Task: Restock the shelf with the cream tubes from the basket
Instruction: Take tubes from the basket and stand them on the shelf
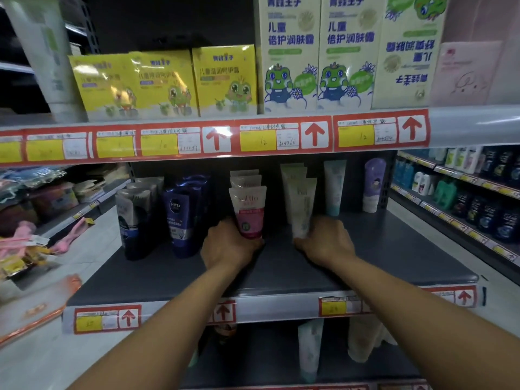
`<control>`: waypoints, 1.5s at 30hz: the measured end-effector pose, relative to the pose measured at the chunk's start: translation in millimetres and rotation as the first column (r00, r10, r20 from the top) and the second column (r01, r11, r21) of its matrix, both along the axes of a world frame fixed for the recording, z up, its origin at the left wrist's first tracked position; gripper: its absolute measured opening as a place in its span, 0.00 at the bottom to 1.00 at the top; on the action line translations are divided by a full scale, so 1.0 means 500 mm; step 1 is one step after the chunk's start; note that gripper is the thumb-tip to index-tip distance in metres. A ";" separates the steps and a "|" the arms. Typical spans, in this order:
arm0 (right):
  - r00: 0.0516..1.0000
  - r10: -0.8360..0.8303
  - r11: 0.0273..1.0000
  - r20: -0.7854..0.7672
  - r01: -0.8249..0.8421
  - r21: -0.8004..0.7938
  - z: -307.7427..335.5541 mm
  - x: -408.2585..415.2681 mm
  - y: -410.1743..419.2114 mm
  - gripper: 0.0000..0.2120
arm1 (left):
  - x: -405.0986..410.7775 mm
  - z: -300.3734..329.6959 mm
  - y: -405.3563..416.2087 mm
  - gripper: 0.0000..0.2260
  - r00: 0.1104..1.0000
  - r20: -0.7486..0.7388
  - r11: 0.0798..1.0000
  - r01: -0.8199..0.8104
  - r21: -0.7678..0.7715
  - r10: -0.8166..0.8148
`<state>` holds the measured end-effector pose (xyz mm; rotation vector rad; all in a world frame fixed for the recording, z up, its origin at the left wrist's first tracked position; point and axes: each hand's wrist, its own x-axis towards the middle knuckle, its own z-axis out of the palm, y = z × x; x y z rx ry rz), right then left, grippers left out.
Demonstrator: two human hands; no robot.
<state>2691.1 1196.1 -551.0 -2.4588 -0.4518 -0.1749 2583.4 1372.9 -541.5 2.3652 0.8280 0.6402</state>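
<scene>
Two bare arms reached forward onto a dark grey metal shelf [394, 249] in a shop aisle. The left hand [229, 246] closed its grip around the base of a white and pink plastic cream tube [248, 212], which stood cap-down at the front of a short row of matching tubes. The right hand [327, 240] wrapped its grip around the lower end of a pale cream-coloured plastic tube [301, 206], also upright, with similar pale tubes just behind it. The two held tubes stood apart, a bare strip of shelf between them.

To the left of the pink tube stood dark blue tubes [183, 218] and, further left, silver and black tubes [135, 218]. To the right, nearer the back of the shelf, stood a white and teal tube [334, 187] and a purple and white bottle [373, 184].

Along the shelf's front edge ran red price label strips with upward arrows [128, 318]. The shelf above carried yellow cartons printed with a green frog [225, 80] and taller cream cartons with blue lettering [289, 52]. On the shelf below, blurred pale tubes [309, 347] could be made out. The basket was out of view.
</scene>
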 end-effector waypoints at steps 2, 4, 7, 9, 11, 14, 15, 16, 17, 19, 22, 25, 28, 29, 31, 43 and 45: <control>1.000 0.001 1.000 0.006 -0.001 -0.004 0.000 0.012 0.010 0.23 | 0.016 -0.001 0.007 0.31 1.000 0.001 1.000 -0.002 0.005 0.002; 1.000 0.014 1.000 0.004 -0.014 -0.005 0.002 0.024 0.018 0.23 | 0.031 -0.003 0.013 0.31 1.000 -0.004 1.000 0.004 0.007 -0.004; 0.999 0.035 0.999 0.033 -0.035 -0.002 -0.002 0.039 0.023 0.24 | 0.042 -0.012 0.017 0.29 0.999 0.033 1.000 0.015 -0.022 -0.014; 0.996 0.054 0.998 0.069 -0.055 0.007 -0.012 0.046 0.024 0.23 | 0.046 -0.019 0.022 0.27 0.998 0.056 0.999 0.025 -0.022 -0.023; 0.994 0.075 0.997 0.078 -0.077 0.021 -0.019 0.050 0.025 0.23 | 0.048 -0.024 0.026 0.27 0.998 0.062 0.999 0.030 -0.023 -0.028; 0.994 0.053 0.999 0.100 -0.054 0.006 -0.021 0.051 0.027 0.29 | 0.049 -0.027 0.030 0.30 0.997 0.060 0.998 0.041 -0.045 -0.038; 0.994 0.038 0.999 0.104 -0.036 -0.015 -0.021 0.052 0.027 0.30 | 0.050 -0.027 0.031 0.30 0.997 0.065 0.998 0.042 -0.052 -0.039; 0.994 0.030 0.999 0.110 -0.026 -0.038 -0.022 0.052 0.027 0.29 | 0.050 -0.028 0.032 0.29 0.997 0.070 0.997 0.044 -0.057 -0.040; 0.994 0.027 0.998 0.109 -0.020 -0.059 -0.024 0.053 0.027 0.28 | 0.050 -0.029 0.033 0.29 0.997 0.071 0.997 0.047 -0.062 -0.043; 0.992 0.033 0.996 0.118 -0.023 -0.083 -0.026 0.056 0.026 0.25 | 0.051 -0.029 0.036 0.28 0.996 0.072 0.996 0.054 -0.071 -0.049; 0.990 0.027 0.995 0.137 -0.013 -0.102 -0.028 0.058 0.026 0.22 | 0.052 -0.032 0.040 0.28 0.996 0.083 0.996 0.052 -0.073 -0.046; 0.991 0.029 0.995 0.134 -0.016 -0.095 -0.031 0.061 0.029 0.21 | 0.054 -0.035 0.042 0.28 0.995 0.090 0.996 0.049 -0.075 -0.043; 0.989 0.032 0.996 0.147 -0.019 -0.093 -0.033 0.061 0.027 0.21 | 0.055 -0.035 0.043 0.29 0.995 0.093 0.995 0.053 -0.080 -0.045; 0.989 0.033 0.996 0.146 -0.019 -0.092 -0.033 0.061 0.027 0.21 | 0.056 -0.035 0.043 0.30 0.995 0.092 0.995 0.053 -0.079 -0.046; 0.989 0.034 0.995 0.146 -0.019 -0.098 -0.033 0.061 0.026 0.20 | 0.056 -0.034 0.043 0.31 0.995 0.092 0.996 0.054 -0.077 -0.046; 0.990 0.034 0.994 0.138 -0.019 -0.110 -0.036 0.071 0.029 0.24 | 0.062 -0.043 0.053 0.31 0.995 0.083 0.996 0.067 -0.059 -0.062; 0.990 0.040 0.993 0.133 -0.025 -0.112 -0.033 0.068 0.028 0.24 | 0.060 -0.042 0.052 0.32 0.995 0.069 0.995 0.078 -0.067 -0.074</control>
